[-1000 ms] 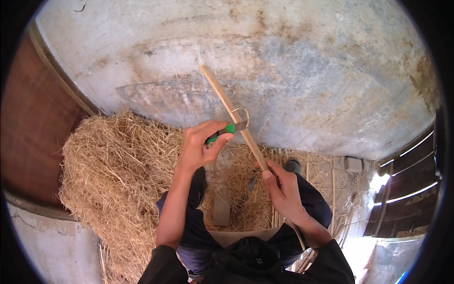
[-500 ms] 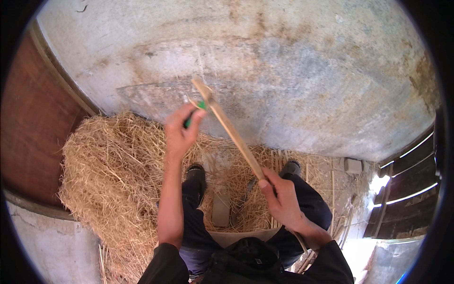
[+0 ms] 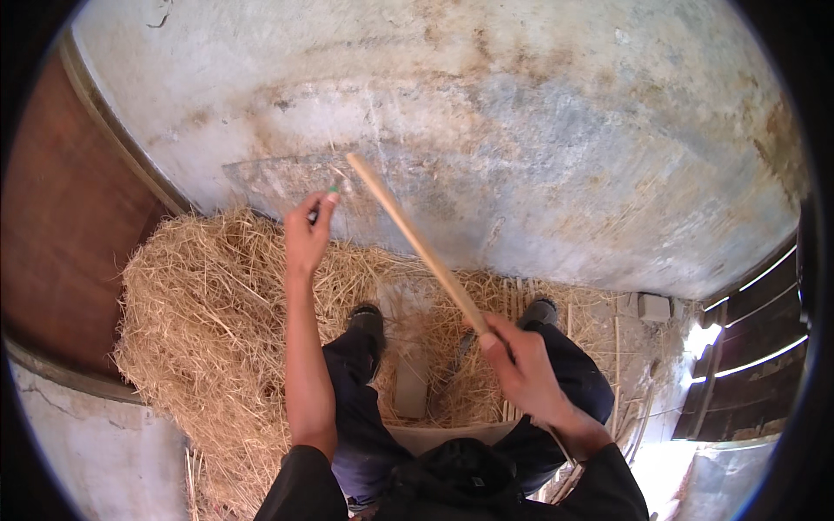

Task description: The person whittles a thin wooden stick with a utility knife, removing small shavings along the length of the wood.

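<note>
My right hand (image 3: 525, 369) is closed round the lower end of a long, pale wooden stick (image 3: 417, 243). The stick slants up and to the left, its far end in front of the wall. Further left, my left hand (image 3: 308, 233) is raised with its fingers closed on a small green-and-black tool (image 3: 334, 189); the fingers cover most of it, so its exact kind is unclear. A thin pale strip shows near the tool's tip. A gap separates the tool from the stick.
A big heap of straw (image 3: 208, 304) rises at the left beside a brown panel (image 3: 69, 234). Ahead stands a stained plaster wall (image 3: 521, 148). Thin sticks and a brick-like block (image 3: 653, 307) lie on the floor at the right. My shoes (image 3: 367, 323) rest among loose straw.
My left hand has moved left and slightly back with the tool, away from the stick. The right hand still holds the stick at nearly the same slant.
</note>
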Motion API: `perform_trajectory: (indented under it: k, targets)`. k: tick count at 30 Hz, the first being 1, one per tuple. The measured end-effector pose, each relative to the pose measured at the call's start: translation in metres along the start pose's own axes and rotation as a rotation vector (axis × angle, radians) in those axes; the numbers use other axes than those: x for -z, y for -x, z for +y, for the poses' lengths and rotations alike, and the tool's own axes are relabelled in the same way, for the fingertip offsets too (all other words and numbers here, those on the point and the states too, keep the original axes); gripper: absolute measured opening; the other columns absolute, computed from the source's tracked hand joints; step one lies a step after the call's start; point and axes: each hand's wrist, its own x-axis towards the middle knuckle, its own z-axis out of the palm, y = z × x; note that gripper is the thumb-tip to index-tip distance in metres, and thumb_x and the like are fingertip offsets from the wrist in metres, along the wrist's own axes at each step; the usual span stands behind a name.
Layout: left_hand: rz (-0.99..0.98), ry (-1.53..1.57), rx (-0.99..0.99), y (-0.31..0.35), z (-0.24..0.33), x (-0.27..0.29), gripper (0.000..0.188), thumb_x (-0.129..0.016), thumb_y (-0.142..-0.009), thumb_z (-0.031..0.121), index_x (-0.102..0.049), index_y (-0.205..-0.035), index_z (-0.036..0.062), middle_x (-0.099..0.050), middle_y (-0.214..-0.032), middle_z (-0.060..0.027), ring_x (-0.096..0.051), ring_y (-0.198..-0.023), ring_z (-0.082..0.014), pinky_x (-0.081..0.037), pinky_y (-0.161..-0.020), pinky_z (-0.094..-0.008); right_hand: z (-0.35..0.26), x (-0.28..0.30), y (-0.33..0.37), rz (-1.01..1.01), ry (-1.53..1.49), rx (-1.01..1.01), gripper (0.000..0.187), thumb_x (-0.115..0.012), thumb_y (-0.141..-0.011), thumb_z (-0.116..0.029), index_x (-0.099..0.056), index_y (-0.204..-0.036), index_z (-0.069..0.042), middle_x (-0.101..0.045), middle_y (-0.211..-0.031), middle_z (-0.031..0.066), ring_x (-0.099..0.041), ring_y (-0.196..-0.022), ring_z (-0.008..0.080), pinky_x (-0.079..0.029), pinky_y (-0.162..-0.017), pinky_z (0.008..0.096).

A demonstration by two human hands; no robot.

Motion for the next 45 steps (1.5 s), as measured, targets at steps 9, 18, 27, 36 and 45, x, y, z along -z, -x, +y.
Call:
perform_trajectory:
  k: [9,18,27,36,45]
  targets:
    - [-0.479,0.49,0.138,0.034,0.051,-0.046,0.04,-0.053,-0.116,0.044,-0.068,-0.111,0.0064,-0.048,-0.069,0.0042,-0.037,-0.054,-0.0047,-0.032,-0.051,-0.0267,0.01,0.027,-0.021,0.023,-0.461,-0.132,0.036,-0.049,-0.118,-0.024,-0.062,-0.145,-0.004,-0.042,-0.071,-0.0087,-0.036,-0.056,0.0007,-0.03,-0.051,0.021]
    - [-0.728,1.181,0.391,0.057,0.077,-0.057,0.049,-0.037,-0.119,0.053,-0.058,-0.11,0.0098,-0.041,-0.068,0.0043,-0.033,-0.046,-0.0063,-0.028,-0.046,-0.0258,0.019,0.022,-0.022,0.0,-0.402,-0.159,0.038,-0.051,-0.118,-0.028,-0.064,-0.145,-0.004,-0.044,-0.071,-0.0078,-0.04,-0.056,0.0019,-0.034,-0.051,0.0224]
    - [-0.419,0.421,-0.345,0.083,0.091,-0.051,0.029,-0.069,-0.108,0.031,-0.071,-0.105,0.0023,-0.063,-0.076,-0.0035,-0.052,-0.057,-0.0102,-0.039,-0.054,-0.0288,0.022,0.019,-0.024,0.034,-0.344,-0.139,0.036,-0.054,-0.117,-0.026,-0.065,-0.142,-0.003,-0.049,-0.073,-0.0068,-0.043,-0.059,0.0012,-0.035,-0.052,0.0233]
    - [-0.384,0.206,-0.589,0.1,0.104,-0.054,0.028,-0.087,-0.091,0.016,-0.078,-0.11,-0.0014,-0.078,-0.092,-0.0157,-0.072,-0.07,-0.0261,-0.055,-0.063,-0.0361,0.016,0.022,-0.03,-0.12,-0.557,-0.229,0.043,-0.043,-0.119,-0.032,-0.062,-0.139,0.001,-0.042,-0.07,-0.0057,-0.038,-0.049,0.0042,-0.029,-0.046,0.0235]
    - [-0.29,0.186,-0.603,0.103,0.103,-0.061,0.024,-0.086,-0.093,0.023,-0.078,-0.107,0.0055,-0.08,-0.093,-0.0107,-0.075,-0.069,-0.0277,-0.055,-0.057,-0.0371,0.018,0.012,-0.03,0.047,-0.312,-0.091,0.044,-0.046,-0.118,-0.036,-0.065,-0.133,0.002,-0.045,-0.068,-0.0063,-0.039,-0.053,0.0025,-0.029,-0.05,0.0223]
